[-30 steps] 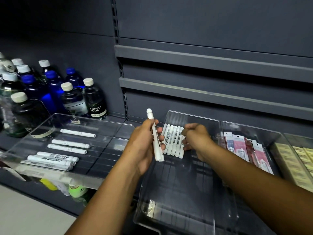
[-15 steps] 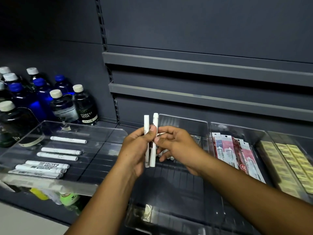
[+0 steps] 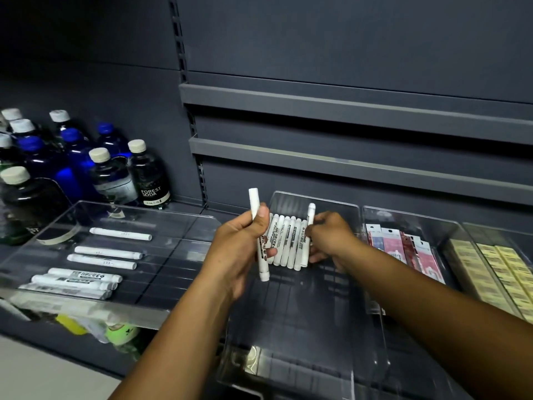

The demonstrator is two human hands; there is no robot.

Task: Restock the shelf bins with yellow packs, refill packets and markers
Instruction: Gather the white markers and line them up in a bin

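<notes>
Marker restocking is the step in hand. A row of white markers (image 3: 287, 241) lies side by side at the far end of the clear centre bin (image 3: 302, 319), mid-frame, caps toward the back wall. At the right end of that row the right hand (image 3: 328, 238) holds one more marker (image 3: 311, 215) nearly upright, its grip clamped on the barrel between fingertips and thumb, the lower end down among the row. The left hand (image 3: 236, 252), just left of the row, has its grip clamped round a spare marker (image 3: 263, 265), held upright and clear of the bin floor, thumb across the upper barrel. Judged next: lay the right-hand marker flat against the row's end, then pass over the spare. Both forearms reach in from the lower edge of the frame. More loose markers (image 3: 83, 280) lie in the clear tray (image 3: 173, 255) at left. Refill packets (image 3: 403, 249) and yellow packs (image 3: 496, 269) fill the bins at right, which appear stocked. Bottles (image 3: 115, 174) stand at upper left.
</notes>
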